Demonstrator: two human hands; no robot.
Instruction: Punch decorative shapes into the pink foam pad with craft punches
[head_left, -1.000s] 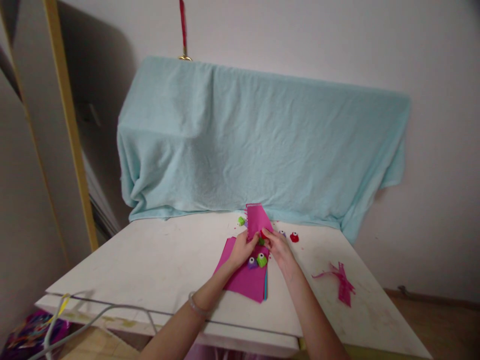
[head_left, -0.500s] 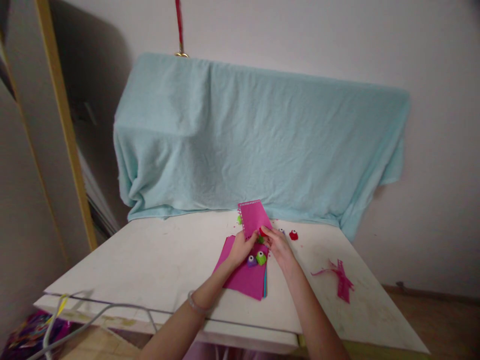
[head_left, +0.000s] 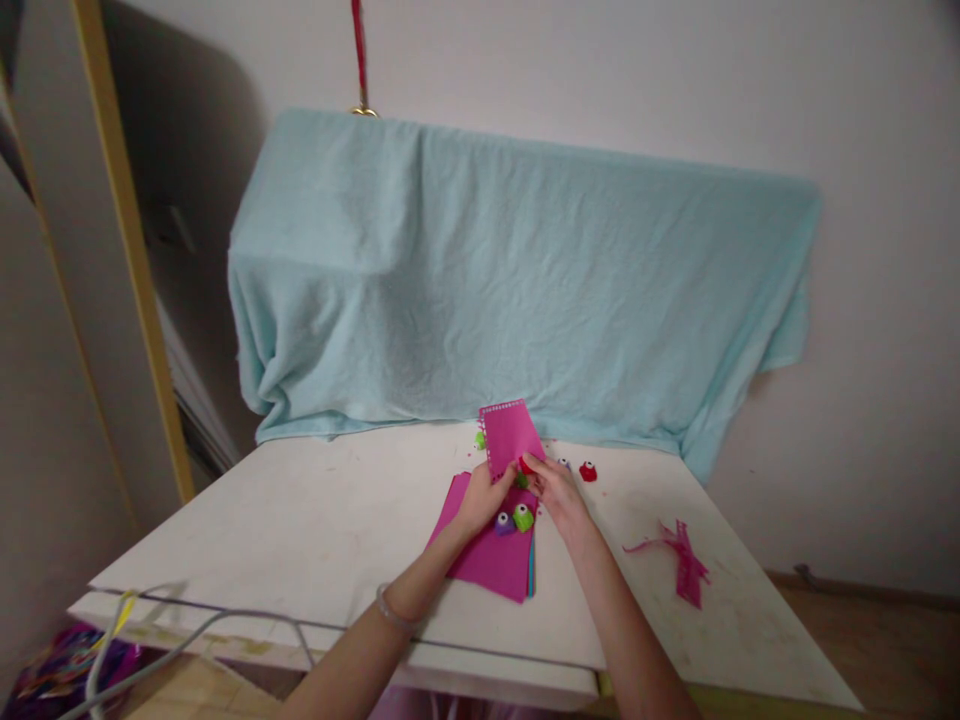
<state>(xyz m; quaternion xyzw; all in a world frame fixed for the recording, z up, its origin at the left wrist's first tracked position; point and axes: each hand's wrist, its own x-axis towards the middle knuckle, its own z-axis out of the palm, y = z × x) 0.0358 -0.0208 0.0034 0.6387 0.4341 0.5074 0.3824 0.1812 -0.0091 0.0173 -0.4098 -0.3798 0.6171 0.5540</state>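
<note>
A pink sheet of paper (head_left: 514, 432), with rows of small punched holes along its top and left edges, is gripped by my left hand (head_left: 486, 494). My right hand (head_left: 553, 490) closes on a red-and-green paper punch (head_left: 524, 468) at the sheet's right edge; fingers partly cover it. Just below my hands, a purple punch (head_left: 504, 523) and a green punch (head_left: 523, 517) lie on a stack of pink paper (head_left: 491, 570), with a blue sheet showing at its right side.
Past my right hand sit a red punch (head_left: 588, 471) and a partly hidden purplish one (head_left: 564, 464). Another green punch (head_left: 480, 440) is behind the held sheet. Pink paper scraps (head_left: 686, 570) lie at right on the white table (head_left: 285, 530). A grey cable (head_left: 225, 613) crosses the front left edge.
</note>
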